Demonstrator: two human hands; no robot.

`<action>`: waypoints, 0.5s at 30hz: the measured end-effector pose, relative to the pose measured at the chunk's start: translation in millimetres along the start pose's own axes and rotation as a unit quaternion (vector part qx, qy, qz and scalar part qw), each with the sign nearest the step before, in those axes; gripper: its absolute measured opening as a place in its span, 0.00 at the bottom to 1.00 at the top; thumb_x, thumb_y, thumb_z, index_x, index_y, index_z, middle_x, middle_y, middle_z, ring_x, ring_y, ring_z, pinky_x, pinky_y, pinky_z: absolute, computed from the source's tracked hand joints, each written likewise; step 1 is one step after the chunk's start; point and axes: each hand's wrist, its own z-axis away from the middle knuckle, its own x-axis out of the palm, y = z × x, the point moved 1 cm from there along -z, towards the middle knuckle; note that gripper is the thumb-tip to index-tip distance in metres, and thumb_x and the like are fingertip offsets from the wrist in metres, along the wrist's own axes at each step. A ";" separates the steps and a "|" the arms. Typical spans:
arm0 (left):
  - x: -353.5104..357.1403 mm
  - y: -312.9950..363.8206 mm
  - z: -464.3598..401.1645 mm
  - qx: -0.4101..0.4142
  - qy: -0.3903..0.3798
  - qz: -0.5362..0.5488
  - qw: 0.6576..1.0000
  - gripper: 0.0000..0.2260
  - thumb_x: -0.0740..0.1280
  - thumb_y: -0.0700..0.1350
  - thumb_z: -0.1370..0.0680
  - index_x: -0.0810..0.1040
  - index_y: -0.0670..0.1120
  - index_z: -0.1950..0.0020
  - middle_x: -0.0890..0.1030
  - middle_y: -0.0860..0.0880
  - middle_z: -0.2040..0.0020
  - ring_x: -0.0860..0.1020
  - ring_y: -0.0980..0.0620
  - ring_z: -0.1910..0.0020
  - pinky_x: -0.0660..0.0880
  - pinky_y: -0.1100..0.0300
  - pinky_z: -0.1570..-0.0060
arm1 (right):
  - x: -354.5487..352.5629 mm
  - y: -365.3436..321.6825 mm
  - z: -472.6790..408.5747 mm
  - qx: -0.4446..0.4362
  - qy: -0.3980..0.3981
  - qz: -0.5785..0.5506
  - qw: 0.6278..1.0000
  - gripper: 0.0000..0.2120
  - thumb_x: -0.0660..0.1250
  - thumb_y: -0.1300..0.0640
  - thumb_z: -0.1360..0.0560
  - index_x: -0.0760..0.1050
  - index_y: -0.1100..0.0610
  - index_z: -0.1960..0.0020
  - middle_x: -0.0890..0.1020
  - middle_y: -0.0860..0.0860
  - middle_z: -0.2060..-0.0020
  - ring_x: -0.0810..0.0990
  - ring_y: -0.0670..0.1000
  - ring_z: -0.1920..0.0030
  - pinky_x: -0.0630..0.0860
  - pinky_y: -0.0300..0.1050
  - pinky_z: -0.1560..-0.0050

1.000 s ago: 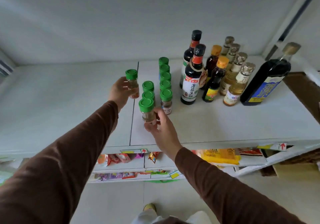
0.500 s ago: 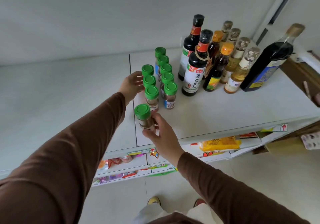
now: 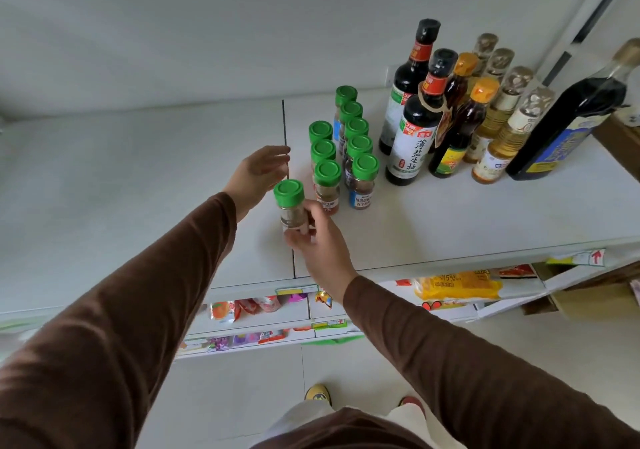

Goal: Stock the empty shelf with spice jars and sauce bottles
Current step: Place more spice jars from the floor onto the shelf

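Observation:
My right hand (image 3: 317,240) pinches a green-capped spice jar (image 3: 291,206) near the front of the white shelf (image 3: 485,213), just left of the other jars. My left hand (image 3: 258,173) hovers beside it with fingers loosely spread and holds nothing. Two rows of green-capped spice jars (image 3: 356,147) stand on the shelf. To their right stand dark soy sauce bottles (image 3: 415,126), orange-capped bottles (image 3: 460,126), amber bottles with clear stoppers (image 3: 509,126) and a large dark bottle (image 3: 568,119) leaning at the far right.
The shelf's left panel (image 3: 121,178) is bare up to the seam (image 3: 285,178). Lower shelves (image 3: 263,306) hold snack packets and a yellow packet (image 3: 457,285). A cardboard box (image 3: 616,136) sits at the right edge. My feet show on the tiled floor (image 3: 235,396).
My left hand let go of the jar it set into the left row and drew back, empty. My right hand still holds its jar near the shelf front.

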 end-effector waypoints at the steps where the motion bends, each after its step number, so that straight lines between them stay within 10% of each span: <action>1: -6.9 -1.6 9.1 -0.002 0.002 0.003 1.000 0.14 0.67 0.39 0.19 0.77 0.48 0.34 0.81 0.46 0.38 0.81 0.51 0.42 0.77 0.57 0.43 | 5.7 -1.0 -4.3 -0.002 0.003 -0.001 1.000 0.20 0.71 0.62 0.24 0.72 0.52 0.35 0.81 0.48 0.48 0.78 0.46 0.51 0.74 0.38 0.50; 15: -21.6 -3.4 64.3 -0.007 -0.015 0.073 0.997 0.15 0.65 0.44 0.19 0.76 0.40 0.34 0.81 0.39 0.40 0.81 0.46 0.43 0.79 0.53 0.42 | 45.9 -7.1 -61.0 -0.032 0.035 0.044 0.998 0.22 0.71 0.62 0.23 0.72 0.56 0.31 0.77 0.55 0.43 0.76 0.48 0.48 0.76 0.42 0.46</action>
